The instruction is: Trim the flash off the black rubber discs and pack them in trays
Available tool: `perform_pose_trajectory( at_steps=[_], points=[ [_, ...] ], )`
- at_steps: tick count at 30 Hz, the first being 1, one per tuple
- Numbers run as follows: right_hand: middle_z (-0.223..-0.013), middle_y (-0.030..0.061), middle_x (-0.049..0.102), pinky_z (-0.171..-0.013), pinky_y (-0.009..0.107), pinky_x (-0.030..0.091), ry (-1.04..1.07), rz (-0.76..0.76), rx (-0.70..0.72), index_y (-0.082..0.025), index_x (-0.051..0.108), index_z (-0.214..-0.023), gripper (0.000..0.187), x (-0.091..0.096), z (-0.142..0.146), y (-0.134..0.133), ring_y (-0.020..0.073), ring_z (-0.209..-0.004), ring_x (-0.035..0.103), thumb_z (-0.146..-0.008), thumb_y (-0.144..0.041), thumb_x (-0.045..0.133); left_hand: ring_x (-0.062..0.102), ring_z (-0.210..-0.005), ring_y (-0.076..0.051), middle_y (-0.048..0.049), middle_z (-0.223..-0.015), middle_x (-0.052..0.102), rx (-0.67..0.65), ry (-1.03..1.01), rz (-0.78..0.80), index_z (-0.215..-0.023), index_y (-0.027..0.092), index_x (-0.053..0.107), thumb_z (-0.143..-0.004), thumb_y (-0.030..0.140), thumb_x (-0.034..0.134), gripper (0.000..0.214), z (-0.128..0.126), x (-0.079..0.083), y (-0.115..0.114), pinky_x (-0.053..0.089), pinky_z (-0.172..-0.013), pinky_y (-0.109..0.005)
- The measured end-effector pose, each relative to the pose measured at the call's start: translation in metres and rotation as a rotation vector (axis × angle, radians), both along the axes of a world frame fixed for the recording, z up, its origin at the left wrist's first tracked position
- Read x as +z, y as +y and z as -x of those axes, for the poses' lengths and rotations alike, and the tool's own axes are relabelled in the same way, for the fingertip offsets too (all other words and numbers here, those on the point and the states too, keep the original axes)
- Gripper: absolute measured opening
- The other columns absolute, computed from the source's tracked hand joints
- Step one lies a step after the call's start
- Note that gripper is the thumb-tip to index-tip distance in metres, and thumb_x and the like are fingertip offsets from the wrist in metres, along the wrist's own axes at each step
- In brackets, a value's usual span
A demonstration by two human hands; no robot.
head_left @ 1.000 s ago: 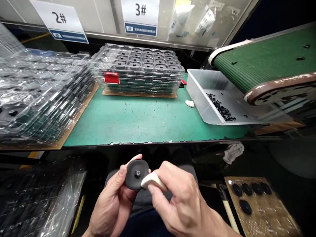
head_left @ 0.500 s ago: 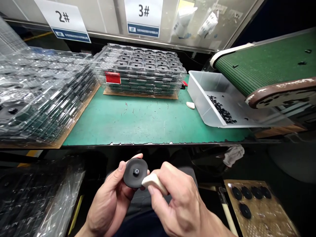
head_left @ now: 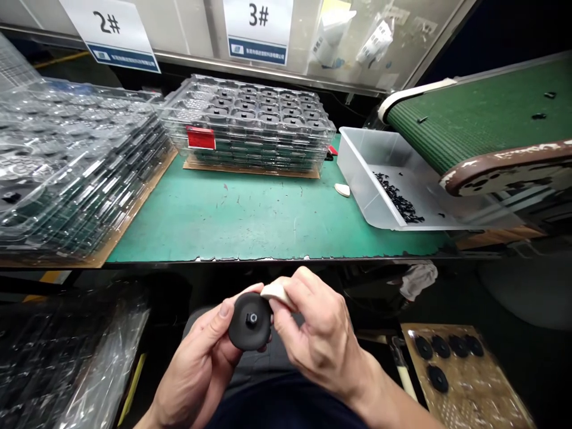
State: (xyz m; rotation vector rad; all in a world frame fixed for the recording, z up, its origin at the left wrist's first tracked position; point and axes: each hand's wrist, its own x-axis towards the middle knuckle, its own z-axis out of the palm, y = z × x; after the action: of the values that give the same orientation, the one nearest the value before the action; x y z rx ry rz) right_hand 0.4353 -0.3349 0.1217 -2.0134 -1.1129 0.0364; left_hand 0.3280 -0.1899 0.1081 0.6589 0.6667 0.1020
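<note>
Stretching across the middle of the view: green bench top (head_left: 236,220), matte, scuffed with fine dark marks, front edge chipped pale. Behind it, a grey panel (head_left: 179,30) bears printed sheets reading 2# (head_left: 109,24) and 3# (head_left: 258,16). Right: ribbed green conveyor belt (head_left: 487,113), its end above a frosted translucent bin (head_left: 373,202) with small black pieces (head_left: 397,199) heaped inside. Two stacks of glossy clear plastic trays, a left stack (head_left: 107,173) and a rear stack (head_left: 263,143), sit on brown board; a red tag (head_left: 201,137) marks the rear one. A white wedge (head_left: 342,190) lies beside the bin. Lower right, off the bench: brown molded tray (head_left: 473,387), five black discs in its pockets. In front of the bench edge, the left hand (head_left: 196,357) grips a round, matte black disc (head_left: 251,320) by its rim, central stub facing the viewer. The right hand (head_left: 319,333) pinches a smooth off-white pad (head_left: 277,292) between thumb and fingers, tip at the disc's upper right rim.
</note>
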Motion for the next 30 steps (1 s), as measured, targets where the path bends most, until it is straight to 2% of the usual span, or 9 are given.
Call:
perform_pose_trajectory(
  at_steps=[5, 9, 11, 14, 16, 21, 25, 27, 30],
  points=[
    [-0.078, 0.0035, 0.047, -0.064, 0.033, 0.035, 0.03, -0.081, -0.024, -0.018, 0.052, -0.085, 0.013, -0.007, 0.025, 0.003, 0.0171, -0.071, 0.042, -0.096, -0.013, 0.05, 0.075, -0.107, -0.021, -0.0073, -0.116, 0.081, 0.132, 0.038, -0.086, -0.133, 0.02, 0.071, -0.091, 0.045, 0.073, 0.048, 0.003, -0.006, -0.004, 0.061, -0.093, -0.022],
    [-0.075, 0.0017, 0.044, -0.062, 0.031, 0.034, 0.085, -0.098, 0.031, -0.019, 0.05, -0.083, 0.014, -0.008, 0.033, 0.004, 0.0161, -0.068, 0.041, -0.095, -0.012, 0.049, 0.075, -0.105, -0.021, -0.0073, -0.112, 0.082, 0.195, 0.037, -0.146, -0.135, 0.022, 0.07, -0.091, 0.049, 0.072, 0.052, 0.009, -0.011, -0.008, 0.06, -0.093, -0.021],
    [-0.078, 0.0026, 0.048, -0.065, 0.032, 0.036, 0.055, -0.049, 0.017, -0.019, 0.053, -0.085, 0.014, -0.006, 0.025, 0.003, 0.0167, -0.07, 0.043, -0.097, -0.011, 0.049, 0.074, -0.108, -0.022, -0.0085, -0.114, 0.081, 0.138, 0.013, -0.123, -0.131, 0.019, 0.072, -0.092, 0.046, 0.071, 0.047, 0.01, -0.013, -0.008, 0.058, -0.095, -0.021],
    [-0.085, 0.004, 0.053, -0.07, 0.034, 0.038, -0.027, 0.031, 0.019, -0.019, 0.059, -0.094, 0.012, -0.002, 0.009, -0.001, 0.0181, -0.076, 0.047, -0.099, -0.012, 0.051, 0.07, -0.118, -0.025, -0.0112, -0.122, 0.079, -0.02, -0.045, -0.072, -0.128, 0.017, 0.074, -0.096, 0.042, 0.066, 0.042, 0.01, -0.015, -0.006, 0.056, -0.101, -0.024],
    [-0.087, 0.0043, 0.055, -0.072, 0.035, 0.039, -0.073, 0.046, 0.036, -0.019, 0.061, -0.099, 0.011, -0.001, 0.005, -0.002, 0.0192, -0.078, 0.048, -0.1, -0.014, 0.052, 0.068, -0.124, -0.027, -0.0118, -0.127, 0.077, -0.043, -0.075, -0.076, -0.128, 0.016, 0.074, -0.097, 0.041, 0.065, 0.041, 0.008, -0.016, -0.007, 0.056, -0.103, -0.025],
    [-0.077, 0.0041, 0.05, -0.064, 0.034, 0.039, 0.009, -0.079, -0.062, -0.019, 0.058, -0.087, 0.016, -0.006, 0.029, 0.008, 0.0182, -0.069, 0.045, -0.099, -0.013, 0.048, 0.072, -0.116, -0.025, -0.0077, -0.125, 0.079, 0.179, -0.016, -0.192, -0.135, 0.024, 0.069, -0.092, 0.046, 0.072, 0.049, 0.01, -0.017, -0.015, 0.058, -0.096, -0.023],
    [-0.076, 0.0035, 0.052, -0.064, 0.033, 0.041, 0.054, -0.138, -0.021, -0.019, 0.061, -0.091, 0.014, -0.007, 0.039, 0.014, 0.0176, -0.068, 0.047, -0.097, -0.013, 0.049, 0.072, -0.115, -0.027, -0.006, -0.125, 0.079, 0.266, -0.001, -0.252, -0.136, 0.028, 0.069, -0.089, 0.049, 0.074, 0.052, 0.016, -0.02, -0.013, 0.06, -0.096, -0.027],
    [-0.078, 0.004, 0.053, -0.066, 0.033, 0.041, 0.042, -0.1, -0.014, -0.018, 0.06, -0.088, 0.016, -0.005, 0.029, 0.013, 0.0179, -0.071, 0.048, -0.098, -0.012, 0.049, 0.07, -0.12, -0.027, -0.0067, -0.124, 0.079, 0.222, -0.016, -0.236, -0.135, 0.026, 0.07, -0.09, 0.047, 0.073, 0.049, 0.017, -0.021, -0.009, 0.057, -0.099, -0.024],
    [-0.086, 0.0058, 0.058, -0.072, 0.036, 0.043, -0.012, -0.039, 0.022, -0.017, 0.064, -0.097, 0.014, 0.0, 0.011, 0.008, 0.0192, -0.078, 0.051, -0.101, -0.014, 0.05, 0.064, -0.131, -0.029, -0.0095, -0.131, 0.076, 0.035, -0.09, -0.142, -0.134, 0.022, 0.071, -0.096, 0.042, 0.066, 0.043, 0.014, -0.02, -0.005, 0.054, -0.106, -0.027]
  ],
)
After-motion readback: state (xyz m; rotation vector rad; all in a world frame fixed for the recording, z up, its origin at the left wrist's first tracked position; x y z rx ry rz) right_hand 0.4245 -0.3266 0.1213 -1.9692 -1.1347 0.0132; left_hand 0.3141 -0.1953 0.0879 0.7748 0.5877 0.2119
